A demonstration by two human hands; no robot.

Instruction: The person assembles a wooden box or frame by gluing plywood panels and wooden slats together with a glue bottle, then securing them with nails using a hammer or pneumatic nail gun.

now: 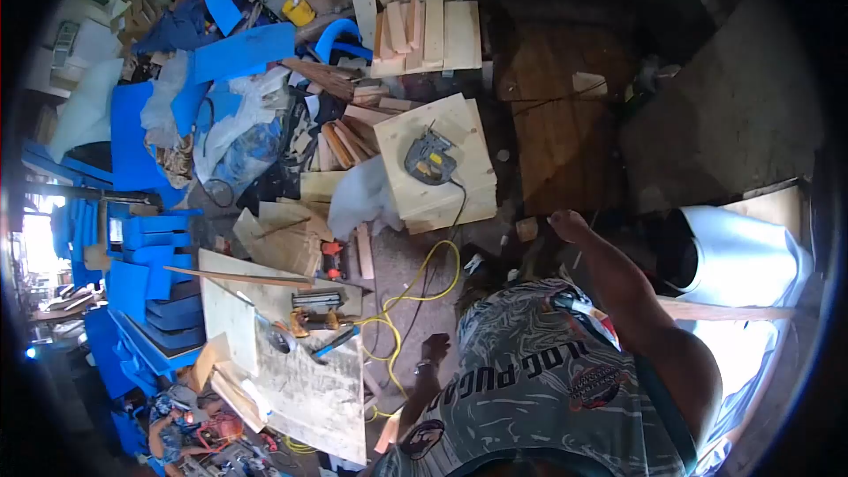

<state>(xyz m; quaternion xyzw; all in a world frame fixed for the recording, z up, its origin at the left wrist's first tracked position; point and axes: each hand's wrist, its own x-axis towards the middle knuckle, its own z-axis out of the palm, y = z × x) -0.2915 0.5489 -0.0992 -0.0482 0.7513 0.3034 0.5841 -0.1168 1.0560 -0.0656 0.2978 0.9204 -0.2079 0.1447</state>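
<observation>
My left hand [435, 349], with a band on its wrist, hangs beside my patterned shirt [539, 362], near a yellow cord [389, 300]. Its fingers look loosely apart, with nothing visible in them. My right hand [567, 226] reaches out at the near edge of a brown wooden board [565, 155], its fingers curled together. What they hold, if anything, is too small to make out. A small wood block [526, 230] lies just left of that hand. Farther left, a jigsaw [430, 159] rests on stacked square plywood panels [473, 199].
Wood strips [433, 31] lie at the top. A plywood sheet [331, 397] at lower left bears a blue-handled hammer [336, 344] and other tools. A red tool [332, 260] sits nearby. Blue panels [132, 141] stand left. Another person [166, 428] is at lower left.
</observation>
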